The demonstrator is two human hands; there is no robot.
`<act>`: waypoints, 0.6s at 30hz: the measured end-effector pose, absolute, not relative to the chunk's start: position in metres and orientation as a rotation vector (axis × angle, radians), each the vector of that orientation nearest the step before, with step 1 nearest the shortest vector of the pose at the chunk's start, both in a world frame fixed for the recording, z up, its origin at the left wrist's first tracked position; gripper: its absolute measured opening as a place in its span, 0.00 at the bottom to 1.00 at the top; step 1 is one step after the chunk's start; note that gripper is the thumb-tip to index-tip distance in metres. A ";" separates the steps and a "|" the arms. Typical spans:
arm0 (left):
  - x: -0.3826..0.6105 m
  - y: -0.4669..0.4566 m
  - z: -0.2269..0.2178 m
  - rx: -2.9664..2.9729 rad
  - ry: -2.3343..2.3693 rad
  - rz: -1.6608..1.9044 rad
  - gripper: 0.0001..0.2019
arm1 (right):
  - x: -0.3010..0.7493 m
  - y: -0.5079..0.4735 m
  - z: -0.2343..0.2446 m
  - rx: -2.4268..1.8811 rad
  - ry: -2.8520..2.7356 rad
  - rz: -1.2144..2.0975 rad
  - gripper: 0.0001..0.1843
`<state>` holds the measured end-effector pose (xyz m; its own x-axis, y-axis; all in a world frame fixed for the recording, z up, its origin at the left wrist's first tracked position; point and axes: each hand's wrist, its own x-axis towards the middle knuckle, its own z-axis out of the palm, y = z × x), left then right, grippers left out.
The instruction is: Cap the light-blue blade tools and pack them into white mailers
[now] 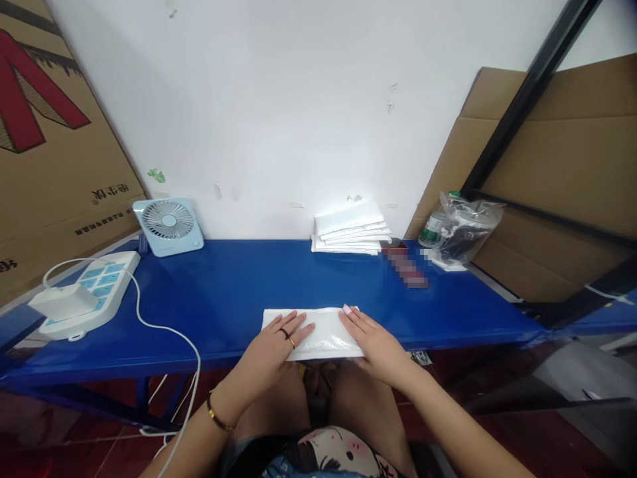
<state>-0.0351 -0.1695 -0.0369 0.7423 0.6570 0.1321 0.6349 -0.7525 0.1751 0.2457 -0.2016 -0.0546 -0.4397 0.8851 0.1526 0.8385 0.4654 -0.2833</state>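
Observation:
A white padded mailer point(323, 335) lies flat at the front edge of the blue table, long side facing me. My left hand point(280, 340) rests on its left end, fingers stretched out and pointing inward, with rings on two of them. On the right end lies my right hand point(371, 340), its fingers also extended flat over the surface. Both thumbs are partly hidden near the table edge. Farther back, against the wall, sits a stack of similar white mailers point(348, 229).
A blue fan point(172, 226) and a white power strip point(107, 289) with a cable stand on the left. At the right are a phone point(395, 243), a blurred patch, a bottle point(432, 229) and a clear plastic bag point(465, 229). Cardboard flanks both sides of the blue table point(239, 275).

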 end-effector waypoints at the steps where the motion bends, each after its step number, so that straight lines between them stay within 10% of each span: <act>1: -0.040 -0.173 -0.033 2.785 1.063 0.311 0.35 | 0.249 -0.205 -0.052 -1.424 -2.416 0.296 0.38; 5: -0.050 -0.173 -0.006 2.584 1.148 0.539 0.22 | 0.259 -0.204 -0.030 -1.294 -2.075 0.589 0.20; 13: -0.036 -0.102 0.000 2.089 1.431 1.084 0.17 | 0.256 -0.144 -0.025 -1.291 -1.312 1.103 0.18; 18: -0.033 -0.100 -0.034 2.305 1.539 0.917 0.24 | 0.252 -0.134 -0.028 -1.827 -1.809 0.432 0.22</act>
